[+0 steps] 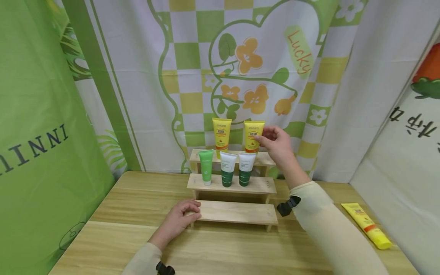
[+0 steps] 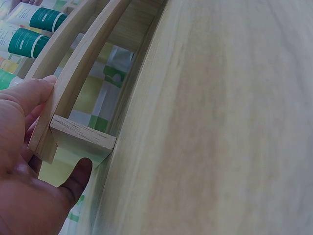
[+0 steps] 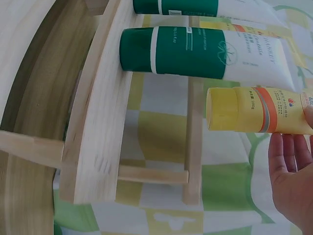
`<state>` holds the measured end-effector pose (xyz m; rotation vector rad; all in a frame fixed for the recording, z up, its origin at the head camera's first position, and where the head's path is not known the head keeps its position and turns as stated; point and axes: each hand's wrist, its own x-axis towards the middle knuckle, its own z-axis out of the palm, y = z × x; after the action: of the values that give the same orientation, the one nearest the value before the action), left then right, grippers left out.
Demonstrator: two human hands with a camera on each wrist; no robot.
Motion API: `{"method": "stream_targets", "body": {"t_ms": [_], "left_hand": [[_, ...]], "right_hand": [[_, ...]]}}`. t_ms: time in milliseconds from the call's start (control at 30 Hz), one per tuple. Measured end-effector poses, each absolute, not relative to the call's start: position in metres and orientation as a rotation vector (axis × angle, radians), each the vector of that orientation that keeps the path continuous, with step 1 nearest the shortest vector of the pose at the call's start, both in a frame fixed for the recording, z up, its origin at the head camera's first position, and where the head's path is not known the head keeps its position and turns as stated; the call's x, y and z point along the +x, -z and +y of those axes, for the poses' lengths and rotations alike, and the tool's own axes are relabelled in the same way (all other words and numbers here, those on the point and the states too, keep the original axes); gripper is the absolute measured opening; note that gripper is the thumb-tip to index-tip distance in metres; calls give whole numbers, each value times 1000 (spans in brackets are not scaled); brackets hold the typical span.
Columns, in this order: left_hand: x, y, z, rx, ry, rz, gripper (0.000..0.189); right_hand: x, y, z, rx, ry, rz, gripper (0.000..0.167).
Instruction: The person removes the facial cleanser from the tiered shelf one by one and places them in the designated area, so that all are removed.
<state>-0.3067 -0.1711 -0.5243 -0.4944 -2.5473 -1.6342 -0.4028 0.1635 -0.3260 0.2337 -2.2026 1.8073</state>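
My right hand (image 1: pixel 276 145) pinches a yellow squeeze tube (image 1: pixel 252 134) by its side, upright above the right part of the stand's top step. In the right wrist view a narrow gap shows between the tube's cap (image 3: pixel 222 108) and that step. Another yellow tube (image 1: pixel 221 133) stands on the top step's left part. The middle step holds a light green tube (image 1: pixel 206 166) and two white-and-green tubes (image 1: pixel 227 168). My left hand (image 1: pixel 178 219) holds the left end of the lowest wooden step (image 1: pixel 237 212), thumb against the board, some fingers hidden behind it.
A yellow tube (image 1: pixel 366 225) lies on the wooden table (image 1: pixel 220 252) at the far right, beside the white side cloth. Behind the stand hangs a patterned curtain (image 1: pixel 187 53). Green cloth (image 1: pixel 41 152) covers the left side.
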Motion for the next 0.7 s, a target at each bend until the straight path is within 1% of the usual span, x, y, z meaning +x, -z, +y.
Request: {"method": "stream_targets", "body": {"t_ms": [100,367,700], "left_hand": [[-307,525,-171,-500,1637,-2544,10],[-306,524,-171,-500,1637,-2530,10],[-306,524,-170,-479,1619,-2549,10]], "right_hand": [[-396,325,173,221,-1780,-2179,46],[-376,321,201,201,-1816,-2101,38],[-346,322,234,210,-1779,-2098,36]]}}
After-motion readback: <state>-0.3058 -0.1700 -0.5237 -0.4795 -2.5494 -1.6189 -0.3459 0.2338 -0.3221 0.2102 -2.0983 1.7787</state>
